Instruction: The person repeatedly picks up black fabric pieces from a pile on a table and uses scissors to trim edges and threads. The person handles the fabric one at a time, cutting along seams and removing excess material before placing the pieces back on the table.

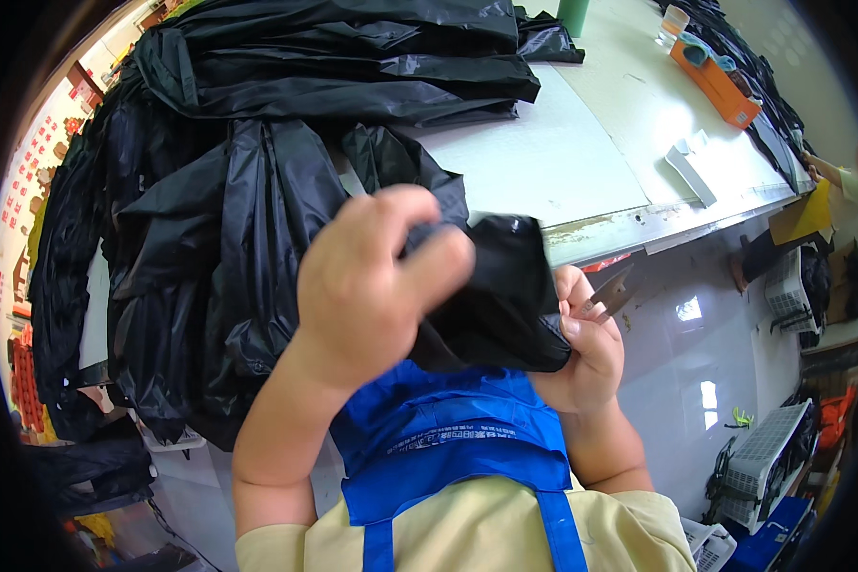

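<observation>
In front of my chest is a piece of shiny black fabric (507, 286), with a folded or open end facing up. My right hand (591, 348) pinches its right edge between thumb and fingers. The same hand also holds small metal thread snips (610, 294), their blades pointing outward to the right. My left hand (367, 272) is raised at the fabric's left side with fingers bent. Motion smears those fingers, and whether they grip the cloth is hidden.
Large heaps of black garments (257, 219) cover the left of the white table (582, 143) and hang over its edge. Farther right lie an orange box (715, 84) and a white folded card (691, 172). White crates (767, 458) stand at right; another person's arm (825, 170) shows beyond.
</observation>
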Tool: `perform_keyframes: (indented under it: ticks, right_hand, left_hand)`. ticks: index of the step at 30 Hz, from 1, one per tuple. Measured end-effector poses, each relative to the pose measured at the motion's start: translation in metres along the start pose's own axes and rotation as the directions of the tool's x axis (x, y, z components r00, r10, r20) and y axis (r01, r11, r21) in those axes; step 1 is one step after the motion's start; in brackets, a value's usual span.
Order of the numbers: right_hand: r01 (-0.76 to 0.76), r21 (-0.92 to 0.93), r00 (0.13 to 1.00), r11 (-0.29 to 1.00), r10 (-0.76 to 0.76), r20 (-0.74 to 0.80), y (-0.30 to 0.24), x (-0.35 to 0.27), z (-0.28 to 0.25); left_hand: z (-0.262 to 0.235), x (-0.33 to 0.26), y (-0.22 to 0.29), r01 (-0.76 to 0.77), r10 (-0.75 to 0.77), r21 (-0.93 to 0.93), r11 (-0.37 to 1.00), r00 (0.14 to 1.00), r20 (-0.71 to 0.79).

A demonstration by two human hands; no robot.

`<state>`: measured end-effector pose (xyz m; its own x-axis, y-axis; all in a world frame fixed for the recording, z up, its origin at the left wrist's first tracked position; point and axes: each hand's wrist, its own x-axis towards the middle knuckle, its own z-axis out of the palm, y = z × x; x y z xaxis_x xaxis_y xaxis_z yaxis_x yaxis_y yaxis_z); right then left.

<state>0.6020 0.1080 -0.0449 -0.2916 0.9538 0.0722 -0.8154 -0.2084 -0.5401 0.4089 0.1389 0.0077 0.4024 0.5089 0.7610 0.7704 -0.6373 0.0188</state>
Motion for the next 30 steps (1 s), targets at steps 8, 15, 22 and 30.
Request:
perform_keyframes:
  ticks: [8,15,22,30]
  right_hand:
    - [0.01,0.143,1.0,0.99,-0.008,-0.014,0.005,0.006,-0.007]
    - [0.042,0.021,0.999,0.999,-0.042,-0.015,0.008,0.003,-0.006]
    - [0.11,-0.035,0.993,0.993,-0.112,-0.048,0.006,0.003,-0.005]
    - [0.424,-0.501,0.906,0.754,-0.36,0.224,0.01,-0.003,-0.016]
  left_hand:
    - [-0.002,-0.005,0.014,0.152,-0.161,0.064,0.986,0.972,0.17]
    - [0.003,-0.006,0.04,0.26,-0.187,-0.335,0.906,0.954,0.235]
    - [0.007,-0.011,0.039,0.374,-0.299,-0.551,0.746,0.927,0.225]
    - [0.001,-0.009,0.045,0.253,-0.17,-0.442,0.861,0.961,0.219]
